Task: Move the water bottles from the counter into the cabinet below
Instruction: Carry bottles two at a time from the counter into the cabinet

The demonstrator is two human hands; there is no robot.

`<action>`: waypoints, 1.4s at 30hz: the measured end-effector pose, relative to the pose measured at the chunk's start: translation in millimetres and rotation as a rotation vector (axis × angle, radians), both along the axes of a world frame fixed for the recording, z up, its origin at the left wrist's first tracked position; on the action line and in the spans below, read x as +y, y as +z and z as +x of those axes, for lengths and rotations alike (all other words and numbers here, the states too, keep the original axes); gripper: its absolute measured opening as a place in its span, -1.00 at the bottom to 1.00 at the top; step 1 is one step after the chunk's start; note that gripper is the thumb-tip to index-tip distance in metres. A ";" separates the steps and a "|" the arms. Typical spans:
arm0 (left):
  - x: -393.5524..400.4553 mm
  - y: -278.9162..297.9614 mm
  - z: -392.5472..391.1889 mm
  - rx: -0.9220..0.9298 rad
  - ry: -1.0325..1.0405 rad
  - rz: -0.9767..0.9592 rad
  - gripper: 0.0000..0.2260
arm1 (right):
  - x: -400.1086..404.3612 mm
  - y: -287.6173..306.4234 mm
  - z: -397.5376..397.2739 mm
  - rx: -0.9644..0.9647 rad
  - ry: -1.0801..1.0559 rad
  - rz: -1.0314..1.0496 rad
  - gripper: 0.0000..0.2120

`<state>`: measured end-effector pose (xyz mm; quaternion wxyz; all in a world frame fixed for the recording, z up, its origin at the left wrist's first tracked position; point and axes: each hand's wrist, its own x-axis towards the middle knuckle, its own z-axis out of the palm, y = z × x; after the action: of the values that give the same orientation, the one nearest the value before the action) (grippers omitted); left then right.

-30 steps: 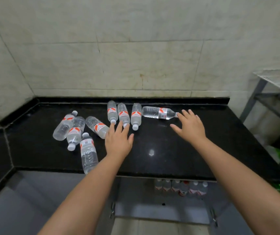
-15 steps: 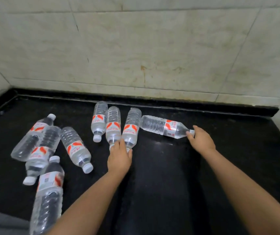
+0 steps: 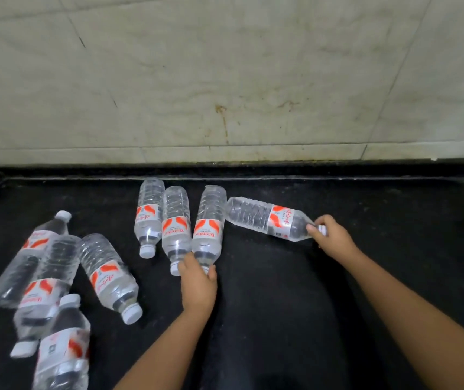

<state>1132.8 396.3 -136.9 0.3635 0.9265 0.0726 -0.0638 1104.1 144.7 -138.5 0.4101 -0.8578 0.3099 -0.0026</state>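
fingers of both hands curl onto bottle necks, nothing lifted yet.
left hand (image 3: 198, 285) grips the third bottle (image 3: 208, 225) of the middle row; right hand (image 3: 330, 239) pinches the sideways bottle (image 3: 267, 218); all eight in view lie on the counter (image 3: 380, 215).

Tabletop (image 3: 281, 319): glossy black stone with fine pale speckling and a matching black raised strip at the back. Wall tiles (image 3: 225, 66): off-white to pale grey-green, faintly veined like marble, with thin dark grout lines and a rusty brown stain near the middle. Water bottles (image 3: 176, 220): clear, ribbed plastic with white caps; each carries a white label printed with orange-red swooshes and small red lettering. The dark tabletop shows through the clear bottle bodies.
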 end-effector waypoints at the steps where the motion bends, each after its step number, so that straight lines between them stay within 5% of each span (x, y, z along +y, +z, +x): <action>1: 0.1 3.5 -2.0 -0.007 -0.011 0.012 -0.68 | 4.4 1.7 -6.2 -0.027 -0.012 0.046 -0.84; 5: 13.8 16.9 -21.0 -0.090 -0.062 0.028 -0.76 | 31.6 15.0 -33.2 -0.142 -0.045 0.087 -0.85; 11: 67.7 36.5 -71.8 -0.216 -0.203 0.007 -0.89 | 84.9 45.4 -86.2 -0.355 0.069 -0.304 -0.79; 15: 116.0 61.8 -125.1 -0.186 -0.382 0.129 -0.74 | 139.3 76.1 -143.8 -0.470 0.283 -0.537 -0.80; 22: 210.8 107.4 -233.6 -0.349 -0.587 0.201 -0.71 | 234.9 129.0 -278.0 -0.296 0.371 -0.691 -0.80; 28: 260.0 134.1 -296.4 -0.309 -0.634 0.278 -0.71 | 301.8 154.3 -354.1 0.011 0.436 -0.606 -0.75; 42: 293.8 7.8 -352.9 0.180 -0.933 0.676 -0.69 | 360.2 9.2 -405.3 0.283 0.756 -0.471 -0.69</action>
<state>780.0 690.1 -129.1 -0.0265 0.9160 -0.2964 -0.2691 698.8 504.9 -129.3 0.1300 -0.9722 0.0194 0.1938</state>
